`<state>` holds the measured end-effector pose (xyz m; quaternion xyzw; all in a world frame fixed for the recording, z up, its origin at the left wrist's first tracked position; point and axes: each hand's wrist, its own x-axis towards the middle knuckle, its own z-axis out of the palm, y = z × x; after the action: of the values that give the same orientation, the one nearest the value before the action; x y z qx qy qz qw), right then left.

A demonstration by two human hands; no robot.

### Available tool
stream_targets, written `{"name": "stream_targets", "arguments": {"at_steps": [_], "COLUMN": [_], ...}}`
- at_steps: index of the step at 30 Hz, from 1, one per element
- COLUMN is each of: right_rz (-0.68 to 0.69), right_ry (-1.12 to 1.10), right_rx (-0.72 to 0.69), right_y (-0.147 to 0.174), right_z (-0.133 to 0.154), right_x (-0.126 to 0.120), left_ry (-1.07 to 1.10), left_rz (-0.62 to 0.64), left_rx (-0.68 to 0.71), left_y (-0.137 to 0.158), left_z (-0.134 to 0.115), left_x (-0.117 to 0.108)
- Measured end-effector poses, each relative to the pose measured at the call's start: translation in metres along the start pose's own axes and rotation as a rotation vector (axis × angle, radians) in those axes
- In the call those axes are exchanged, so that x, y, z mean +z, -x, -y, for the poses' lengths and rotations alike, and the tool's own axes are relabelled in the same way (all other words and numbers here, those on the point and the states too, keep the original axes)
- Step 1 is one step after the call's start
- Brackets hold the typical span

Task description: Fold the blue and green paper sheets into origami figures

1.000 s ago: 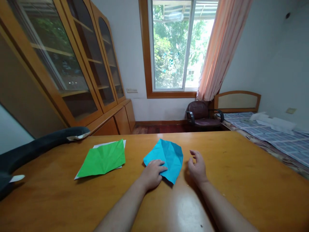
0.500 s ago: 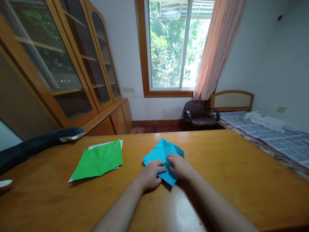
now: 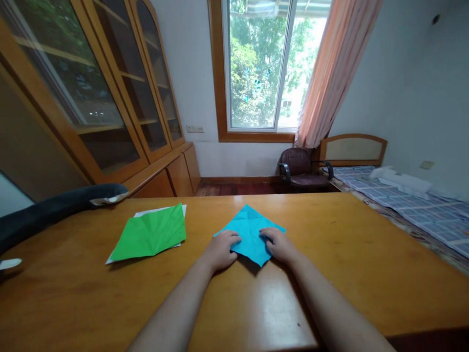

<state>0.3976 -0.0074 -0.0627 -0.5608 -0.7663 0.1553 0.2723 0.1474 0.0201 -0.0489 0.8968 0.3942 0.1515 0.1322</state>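
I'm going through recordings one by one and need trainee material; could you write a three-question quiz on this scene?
1. What colour is the paper that the left hand and right hand both touch?
2. True or false: the green sheet lies left of both hands.
3. Where is the armchair: (a) on the bed, (b) near the pink curtain, (c) on the table?

Key: 1. Blue. 2. True. 3. b.

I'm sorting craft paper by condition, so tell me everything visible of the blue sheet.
The blue paper sheet looks thin and matte, with creases across it. Roughly diamond-shaped, it lies on the wooden table, its far corner pointed and its near corner seemingly slightly raised. The left hand touches its left side, the right hand its right.
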Motion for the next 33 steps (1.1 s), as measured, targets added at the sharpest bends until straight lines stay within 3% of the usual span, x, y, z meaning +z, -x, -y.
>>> {"name": "stream_targets", "arguments": {"at_steps": [6,13,16,21,25,33], "right_rz": [0.037,0.175,0.209,0.120,0.001,-0.094], "right_ry": [-0.050,-0.184,-0.149,-0.051,0.015,0.018], "right_rx": [0.035,0.198,0.180,0.076,0.085,0.088], "right_y": [0.007,0.020,0.020,0.013,0.009,0.009], "right_z": [-0.004,-0.015,-0.016,-0.024,-0.031,-0.037], "right_x": [-0.012,-0.036,-0.036,-0.028,-0.020,-0.014], "left_ry": [-0.016,0.014,0.017,0.002,0.017,0.152], "left_rz": [-0.056,-0.083,-0.084,-0.101,-0.121,-0.196], "left_rx": [-0.009,0.007,-0.004,-0.048,-0.058,-0.117], "left_y": [0.000,0.001,-0.001,-0.003,-0.004,-0.004], "left_z": [0.005,0.007,0.014,0.028,0.032,0.028], "left_x": [0.001,-0.001,-0.001,0.001,0.002,-0.001]}}
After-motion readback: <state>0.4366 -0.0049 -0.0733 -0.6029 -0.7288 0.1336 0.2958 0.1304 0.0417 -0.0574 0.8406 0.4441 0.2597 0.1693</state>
